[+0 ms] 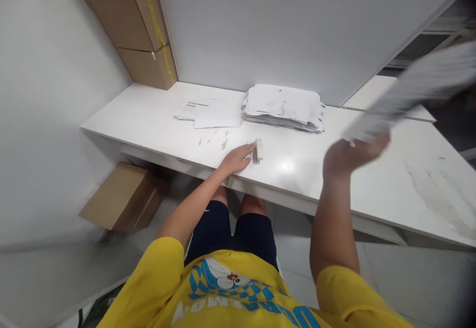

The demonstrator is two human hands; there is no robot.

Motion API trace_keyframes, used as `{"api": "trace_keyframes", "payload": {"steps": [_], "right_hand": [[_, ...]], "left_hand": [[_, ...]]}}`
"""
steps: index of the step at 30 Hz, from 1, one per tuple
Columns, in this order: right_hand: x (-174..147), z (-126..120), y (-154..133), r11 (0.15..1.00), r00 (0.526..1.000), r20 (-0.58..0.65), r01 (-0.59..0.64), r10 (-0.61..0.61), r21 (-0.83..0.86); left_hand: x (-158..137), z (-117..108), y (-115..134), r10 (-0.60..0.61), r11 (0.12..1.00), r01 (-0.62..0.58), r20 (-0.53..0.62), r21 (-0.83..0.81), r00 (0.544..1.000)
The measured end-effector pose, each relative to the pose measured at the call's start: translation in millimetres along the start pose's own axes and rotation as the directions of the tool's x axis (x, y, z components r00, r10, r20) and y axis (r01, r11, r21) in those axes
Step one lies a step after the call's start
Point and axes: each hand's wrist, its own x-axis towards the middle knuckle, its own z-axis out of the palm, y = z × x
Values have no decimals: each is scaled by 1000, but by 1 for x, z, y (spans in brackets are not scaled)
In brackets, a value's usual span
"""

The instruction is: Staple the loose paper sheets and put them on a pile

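My left hand (238, 159) lies on the white desk with its fingers stretched out, the tips at the left side of a small beige stapler (259, 150). Raised over the desk's right part, my right hand (355, 155) grips the lower end of some papers (412, 90). These papers are smeared by motion, so I cannot tell how many sheets there are. Behind the stapler lies a thick stack of paper (284, 102) with dark smudges on its top sheet. Left of that stack, a few thinner sheets (217, 112) lie flat.
Cardboard boxes (148, 30) are stacked at the desk's back left corner, against the wall. Another cardboard box (119, 196) is below the desk's left end. A grey panel (278, 30) rises behind the white desk (148, 115). Marks stain the desktop at the right.
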Motion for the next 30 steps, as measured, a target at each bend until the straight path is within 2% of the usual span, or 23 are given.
{"api": "trace_keyframes", "payload": {"steps": [2, 4, 5, 7, 9, 10, 11, 12, 14, 15, 17, 18, 19, 21, 22, 23, 25, 26, 28, 30], "right_hand": [[39, 44, 1, 990, 987, 108, 125, -117, -69], [68, 92, 1, 969, 940, 277, 232, -201, -84], [76, 115, 2, 959, 897, 377, 274, -230, -68], [81, 156, 11, 953, 783, 575, 303, -239, -16], [71, 183, 27, 956, 663, 715, 292, -222, 27], [64, 191, 35, 958, 629, 747, 283, -215, 37], [56, 195, 42, 962, 612, 764, 270, -204, 41], [50, 197, 46, 969, 617, 765, 245, -187, 39], [42, 197, 40, 988, 677, 724, 150, -132, 40], [39, 198, 28, 994, 722, 684, 94, -106, 55], [32, 202, -14, 992, 798, 594, 37, -102, 122], [27, 207, -41, 986, 809, 573, 48, -133, 160], [21, 212, -71, 977, 756, 625, 98, -196, 188], [8, 226, -125, 954, 599, 743, 214, -298, 211], [1, 232, -147, 957, 532, 800, 222, -278, 185], [-5, 236, -163, 974, 483, 851, 184, -208, 133], [-14, 238, -178, 992, 466, 878, 101, -109, 69], [-18, 235, -178, 995, 474, 876, 72, -89, 62], [-24, 224, -171, 992, 496, 860, 75, -121, 97], [-27, 210, -162, 985, 483, 859, 113, -167, 128]], "left_hand": [[2, -1, 0, -32, 999, 33, -36, 15, 999], [2, -1, -2, -64, 998, 65, -74, 23, 995], [2, 0, -3, -71, 997, 73, -83, 24, 994], [2, 3, -5, -66, 997, 69, -93, 27, 993], [2, 7, -5, -39, 998, 45, -108, 51, 993], [1, 8, -5, -25, 997, 34, -119, 72, 993], [1, 10, -4, -11, 995, 24, -127, 96, 992], [1, 12, -4, 1, 993, 14, -127, 119, 992], [1, 14, -2, 19, 988, -2, -114, 152, 993], [1, 15, -1, 27, 986, -8, -110, 165, 994], [1, 16, 2, 50, 980, -29, -106, 199, 993], [0, 16, 3, 64, 974, -39, -106, 223, 992], [-1, 16, 5, 76, 967, -49, -102, 249, 992], [-2, 17, 9, 78, 959, -51, -85, 280, 993], [-3, 17, 10, 64, 960, -39, -84, 279, 994], [-3, 17, 10, 46, 964, -20, -91, 266, 995], [-2, 17, 11, 7, 976, 18, -113, 216, 994], [-2, 16, 10, -10, 980, 33, -120, 195, 993], [0, 16, 9, -26, 978, 46, -104, 204, 994], [1, 16, 9, -25, 967, 44, -75, 252, 997]]}}
